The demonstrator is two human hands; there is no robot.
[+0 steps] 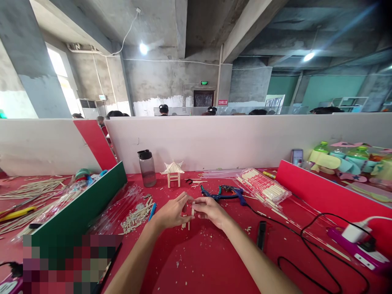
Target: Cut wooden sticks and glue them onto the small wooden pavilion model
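In the head view, my left hand and my right hand meet over the red table, fingertips close together. Between them is a small piece made of short wooden sticks, pinched by the fingers of both hands. More short stick ends show below my left fingers; how they join is hidden. Beyond my hands stands a little stick pavilion with a peaked roof. A blue hot glue gun lies past my right hand. Left of my left hand are a heap of cut stick pieces and a blue pen-like tool.
A dark-lidded water bottle stands by the white partition. Packed sticks lie at the back right. A black cable loops towards a purple power strip. Green and red dividers flank the table.
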